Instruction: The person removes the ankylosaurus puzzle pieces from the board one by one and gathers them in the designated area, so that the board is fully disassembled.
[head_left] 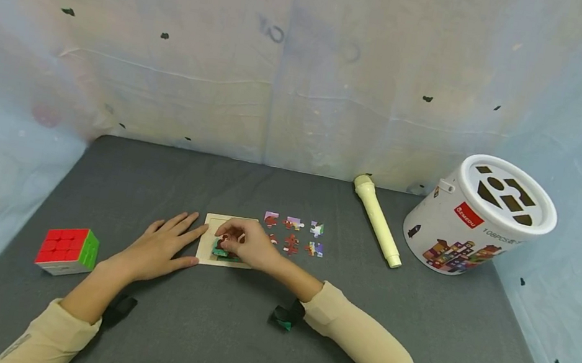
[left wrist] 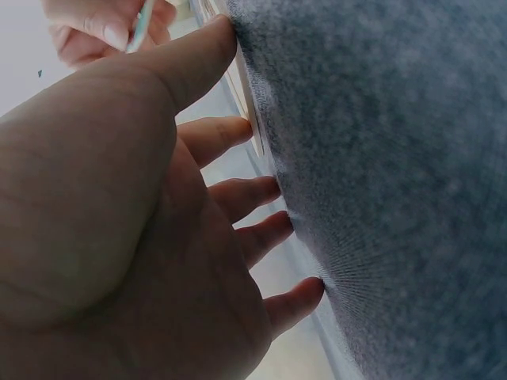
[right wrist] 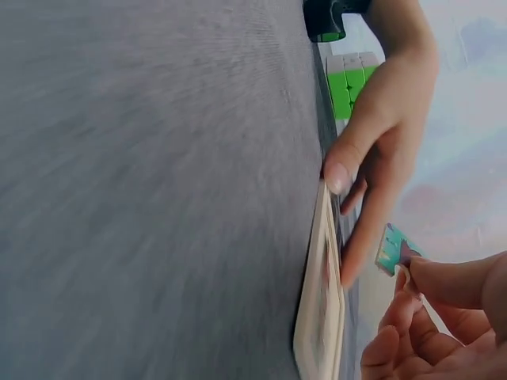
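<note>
A pale wooden puzzle tray (head_left: 205,250) lies flat on the grey cloth, with some green and dark picture pieces inside it. My left hand (head_left: 158,253) is spread flat at its left side, thumb and index fingertips at the tray's edge. Over the tray, my right hand (head_left: 253,246) pinches a jigsaw piece (right wrist: 394,248) between thumb and fingers. That piece is teal with a dark reddish patch, and is held tilted above the frame in the right wrist view. The right hand hides part of the tray in the head view.
Several loose jigsaw pieces (head_left: 291,243) lie in two rows right of the tray. A red, green and white puzzle cube (head_left: 67,250) sits at far left. A pale yellow microphone-shaped stick (head_left: 379,220) and a white lidded bucket (head_left: 473,224) stand at the right, near the back sheet.
</note>
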`<state>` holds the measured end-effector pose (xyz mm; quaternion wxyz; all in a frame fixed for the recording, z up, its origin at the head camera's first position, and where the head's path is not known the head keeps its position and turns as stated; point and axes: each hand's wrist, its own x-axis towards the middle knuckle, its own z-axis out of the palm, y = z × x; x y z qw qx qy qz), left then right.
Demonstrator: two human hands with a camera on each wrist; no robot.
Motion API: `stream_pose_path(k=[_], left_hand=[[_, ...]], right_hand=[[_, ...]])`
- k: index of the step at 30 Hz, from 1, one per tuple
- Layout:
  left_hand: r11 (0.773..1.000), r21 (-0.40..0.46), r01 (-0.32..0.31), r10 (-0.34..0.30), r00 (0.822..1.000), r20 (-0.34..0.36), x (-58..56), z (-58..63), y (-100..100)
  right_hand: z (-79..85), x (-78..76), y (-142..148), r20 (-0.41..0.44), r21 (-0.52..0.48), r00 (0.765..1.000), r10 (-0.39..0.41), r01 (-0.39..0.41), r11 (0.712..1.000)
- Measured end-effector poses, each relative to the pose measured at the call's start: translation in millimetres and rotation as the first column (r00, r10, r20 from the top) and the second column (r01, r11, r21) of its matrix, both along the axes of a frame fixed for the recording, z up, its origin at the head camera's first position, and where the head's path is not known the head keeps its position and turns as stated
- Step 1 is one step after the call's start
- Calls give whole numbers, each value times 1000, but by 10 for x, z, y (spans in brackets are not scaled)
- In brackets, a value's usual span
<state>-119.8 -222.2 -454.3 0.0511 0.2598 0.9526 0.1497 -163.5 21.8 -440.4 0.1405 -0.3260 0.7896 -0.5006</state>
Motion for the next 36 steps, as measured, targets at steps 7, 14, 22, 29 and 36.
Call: stream_pose_path(k=[7, 14, 22, 29, 36], left_hand=[[1000, -7, 3, -3, 1000, 1, -2, 12, 9], [1000, -8, 1, -1, 1000, 11, -2, 20, 4], [1000, -3, 7, -7, 1000, -1, 4, 22, 8], [1000, -15, 12, -12, 1000, -8, 0, 4, 8], [1000, -19, 10, -10, 1000, -7, -5, -8, -2]], right_hand=[[13, -10, 440, -54, 61, 997, -55, 58, 996], [10, 51, 712, -42, 142, 997, -70, 76, 987], [-52, 150, 766, -157, 250, 986, -58, 97, 963], [-81, 212, 733, -270, 332, 961, -53, 145, 932], [-110, 231, 713, -405, 364, 914, -30, 192, 911]])
